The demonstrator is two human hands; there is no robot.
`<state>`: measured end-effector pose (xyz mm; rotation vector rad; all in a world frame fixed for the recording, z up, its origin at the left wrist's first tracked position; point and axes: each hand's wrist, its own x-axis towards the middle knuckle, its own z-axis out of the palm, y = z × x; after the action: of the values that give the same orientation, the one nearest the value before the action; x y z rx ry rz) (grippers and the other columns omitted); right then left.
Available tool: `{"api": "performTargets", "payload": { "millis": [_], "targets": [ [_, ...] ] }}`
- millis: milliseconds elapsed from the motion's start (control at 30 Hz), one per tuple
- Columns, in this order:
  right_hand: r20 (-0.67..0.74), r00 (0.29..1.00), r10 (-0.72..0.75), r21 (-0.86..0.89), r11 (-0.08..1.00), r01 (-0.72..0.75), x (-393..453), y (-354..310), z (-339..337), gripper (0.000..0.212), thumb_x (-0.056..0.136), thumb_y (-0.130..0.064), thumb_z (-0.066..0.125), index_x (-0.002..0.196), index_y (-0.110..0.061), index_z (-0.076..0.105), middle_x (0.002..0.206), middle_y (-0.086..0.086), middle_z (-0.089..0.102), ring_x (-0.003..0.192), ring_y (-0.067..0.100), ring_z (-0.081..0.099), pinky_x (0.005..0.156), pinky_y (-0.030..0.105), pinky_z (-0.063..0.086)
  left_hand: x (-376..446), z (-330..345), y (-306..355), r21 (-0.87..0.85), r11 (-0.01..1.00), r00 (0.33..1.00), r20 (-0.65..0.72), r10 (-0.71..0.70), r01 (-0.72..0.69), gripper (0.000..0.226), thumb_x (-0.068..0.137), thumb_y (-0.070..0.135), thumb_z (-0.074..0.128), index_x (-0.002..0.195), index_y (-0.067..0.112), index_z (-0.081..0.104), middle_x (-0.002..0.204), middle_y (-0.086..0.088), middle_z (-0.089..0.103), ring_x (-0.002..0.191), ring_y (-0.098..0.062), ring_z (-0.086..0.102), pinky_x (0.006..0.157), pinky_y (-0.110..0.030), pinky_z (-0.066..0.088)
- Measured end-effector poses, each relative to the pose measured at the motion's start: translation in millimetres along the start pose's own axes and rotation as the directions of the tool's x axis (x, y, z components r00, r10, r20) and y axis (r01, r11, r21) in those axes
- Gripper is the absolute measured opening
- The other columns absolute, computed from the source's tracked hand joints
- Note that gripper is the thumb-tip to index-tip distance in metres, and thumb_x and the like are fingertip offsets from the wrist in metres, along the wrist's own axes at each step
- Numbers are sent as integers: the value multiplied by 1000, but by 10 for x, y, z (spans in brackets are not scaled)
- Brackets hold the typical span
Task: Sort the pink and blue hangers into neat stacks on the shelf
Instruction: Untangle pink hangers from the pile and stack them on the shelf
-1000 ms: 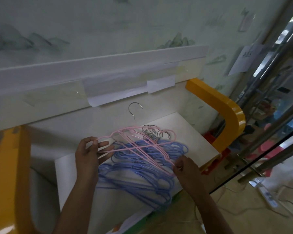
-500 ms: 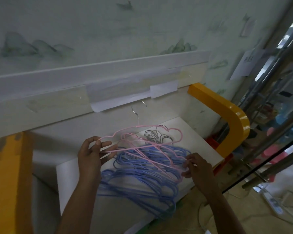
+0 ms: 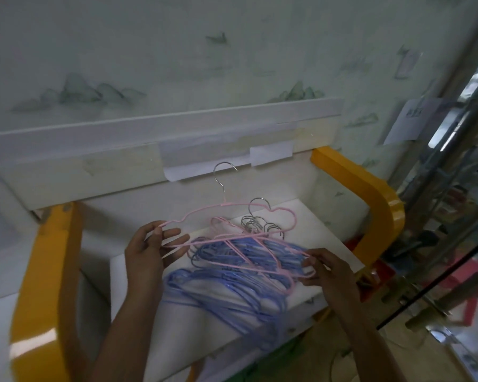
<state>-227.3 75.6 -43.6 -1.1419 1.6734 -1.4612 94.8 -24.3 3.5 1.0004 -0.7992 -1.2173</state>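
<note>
- Left hand (image 3: 146,248) pinches the thin pink wire hangers (image 3: 232,238) at one end, lifting them off the tangled blue wire hangers (image 3: 232,288).
- Right hand (image 3: 326,271) pinches the opposite end, apparently to level them above the white shelf (image 3: 329,238).

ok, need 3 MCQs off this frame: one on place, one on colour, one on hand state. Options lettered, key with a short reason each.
1. Where does the blue hanger pile lie?
A. on the white shelf
B. on the floor
C. on a wall rail

2. What colour is the hanger with the raised hook?
A. blue
B. pink
C. yellow

3. What is the left hand doing?
A. hanging idle
B. pressing flat on the shelf
C. gripping pink hanger wire

Key: 1 A, the pile rests on the shelf board. 2 B, its wire is pink. 3 C, its fingers curl round pink wire; the right hand pinches the other end.
</note>
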Motion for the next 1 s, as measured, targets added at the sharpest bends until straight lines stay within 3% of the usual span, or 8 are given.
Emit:
{"api": "performTargets", "payload": {
  "millis": [100,267,433,567,733,867,1000],
  "targets": [
    [66,998,-6,29,1000,4,-128,-47,-122,15,97,-14,56,98,-13,71,84,7,70,68,31,70,63,35,61,-244,-38,42,19,999,999,-29,26,-26,19,103,14,45,101,10,63,87,-13,72,81,-36,73,67,-36,62],
    [132,991,-5,72,997,-5,-304,-123,-318,16,97,-13,56,99,-11,72,81,11,68,67,36,68,64,39,61,-702,-123,132,22,998,995,-84,58,-56,22,103,15,45,114,0,57,95,-21,69,79,-34,74,63,-36,61],
    [208,977,-40,60,998,28,-626,-116,-431,17,98,-16,54,99,-12,70,83,10,67,69,30,70,61,32,59,-1274,-343,153,58,997,984,-168,57,-48,21,103,16,45,110,6,61,94,-14,73,87,-37,72,70,-41,62],
    [314,949,-37,113,994,1,-952,-48,-415,20,100,-15,51,107,-9,68,89,15,66,76,33,69,68,37,61,-1776,-571,206,96,994,969,-237,77,-56,23,103,16,46,113,4,62,97,-16,72,88,-35,73,74,-44,61],
    [415,909,-20,187,980,-64,-1169,-180,-183,19,100,-8,49,110,-2,64,88,17,66,71,34,68,64,35,60,-2276,-934,431,97,990,929,-345,133,-106,18,101,16,49,101,12,66,92,-13,72,78,-26,73,61,-34,61],
    [457,884,-103,205,979,8,-1290,-352,196,18,99,-10,51,102,-6,68,87,17,67,68,34,68,61,37,60,-2525,-1359,645,121,982,876,-445,185,-145,18,101,16,50,105,10,66,92,-16,69,86,-33,71,69,-42,61],
    [511,842,-172,226,972,62,-1490,-512,620,21,99,-12,51,95,-16,71,84,12,68,69,35,68,60,45,60,-2753,-1748,856,133,969,826,-508,245,-207,18,100,12,50,99,11,69,87,-15,66,80,-25,71,68,-42,61]
  ]
}}
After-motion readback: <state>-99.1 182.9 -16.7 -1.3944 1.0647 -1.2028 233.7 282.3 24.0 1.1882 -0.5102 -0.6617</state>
